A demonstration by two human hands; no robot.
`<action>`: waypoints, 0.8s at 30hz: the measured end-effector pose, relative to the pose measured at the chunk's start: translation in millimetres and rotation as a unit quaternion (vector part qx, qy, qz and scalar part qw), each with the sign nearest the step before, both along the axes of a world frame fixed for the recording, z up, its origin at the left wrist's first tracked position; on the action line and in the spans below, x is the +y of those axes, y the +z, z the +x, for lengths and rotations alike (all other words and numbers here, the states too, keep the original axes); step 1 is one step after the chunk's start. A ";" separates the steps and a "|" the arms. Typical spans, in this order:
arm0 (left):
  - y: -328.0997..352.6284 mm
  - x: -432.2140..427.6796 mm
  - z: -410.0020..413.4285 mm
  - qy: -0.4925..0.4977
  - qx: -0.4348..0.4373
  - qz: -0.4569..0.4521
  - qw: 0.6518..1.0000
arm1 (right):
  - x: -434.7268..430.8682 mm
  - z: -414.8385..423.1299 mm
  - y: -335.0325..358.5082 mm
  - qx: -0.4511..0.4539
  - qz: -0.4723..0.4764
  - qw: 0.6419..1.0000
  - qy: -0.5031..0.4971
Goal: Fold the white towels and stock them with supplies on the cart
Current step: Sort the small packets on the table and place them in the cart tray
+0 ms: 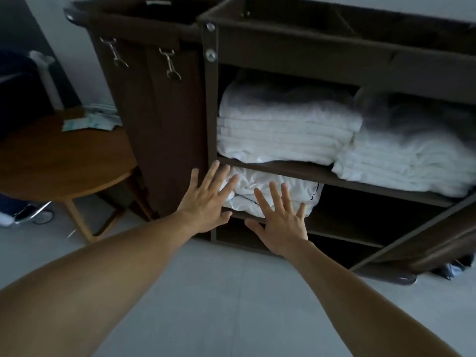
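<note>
Brown cart (283, 45) stands on grey floor (231, 292) beside round table (64, 161).

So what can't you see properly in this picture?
All in the head view.
1. Cart tray: its front wall hides what is inside.
2. Right towel stack: top blurred, cut by the right edge.
3. Bottom shelves: right side too dark.
4. Papers on the table: blurred, too small.
5. White bundle: left hand and right hand cover part; touching unclear.
</note>
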State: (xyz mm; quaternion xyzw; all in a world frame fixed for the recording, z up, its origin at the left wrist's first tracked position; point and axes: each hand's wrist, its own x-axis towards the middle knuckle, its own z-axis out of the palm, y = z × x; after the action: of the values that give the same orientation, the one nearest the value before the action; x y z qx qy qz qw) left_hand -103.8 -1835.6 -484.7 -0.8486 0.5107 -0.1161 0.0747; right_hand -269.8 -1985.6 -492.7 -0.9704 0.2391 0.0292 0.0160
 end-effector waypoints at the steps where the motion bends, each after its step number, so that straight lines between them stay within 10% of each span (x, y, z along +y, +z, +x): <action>1: 25.1 15.9 -2.1 0.010 0.010 0.003 1.000 | 11.6 -2.4 22.0 0.028 0.006 1.000 0.001; 12: 198.9 161.2 -6.9 0.149 0.085 0.009 0.985 | 132.6 14.4 211.1 0.022 0.082 0.995 0.053; 24: 230.9 283.3 -0.3 0.271 0.081 0.005 0.959 | 213.3 54.6 255.1 0.044 0.116 0.981 0.148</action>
State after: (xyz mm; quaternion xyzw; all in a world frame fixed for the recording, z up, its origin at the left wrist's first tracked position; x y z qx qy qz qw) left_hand -104.1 -1552.4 -253.8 -0.9613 0.2667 -0.0195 0.0660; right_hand -215.2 -1772.3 -237.6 -0.9844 0.0880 0.1013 0.1139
